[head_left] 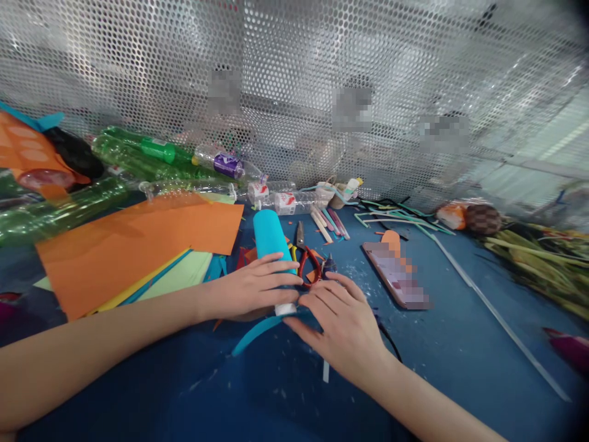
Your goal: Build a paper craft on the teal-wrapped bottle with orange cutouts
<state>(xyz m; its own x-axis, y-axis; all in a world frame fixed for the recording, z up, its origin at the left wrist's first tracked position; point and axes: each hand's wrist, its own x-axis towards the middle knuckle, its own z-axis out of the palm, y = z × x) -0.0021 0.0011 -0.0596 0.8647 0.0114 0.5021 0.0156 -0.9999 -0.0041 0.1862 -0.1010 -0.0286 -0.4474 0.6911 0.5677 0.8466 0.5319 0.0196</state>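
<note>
A light-blue paper-wrapped cylinder (pixel 270 233) lies at the middle of the table, its near end white. My left hand (pixel 257 284) rests over it, fingers curved across the blue surface. At its near end is my right hand (pixel 338 316), fingers bent and the thumb by a thin blue paper strip (pixel 255 334) that curves away to the left. Whatever the right fingertips pinch is too small to make out. Just beyond the hands lie red-handled scissors (pixel 310 266) and scraps of coloured paper.
Orange sheets (pixel 147 239) cover the left, with plastic bottles (pixel 151 162) behind. A phone (pixel 398 276) lies on the right, near a long pale strip (pixel 501 334). Coloured sticks (pixel 335 224) lie beyond the scissors. A perforated metal screen (pixel 294 67) stands at the back.
</note>
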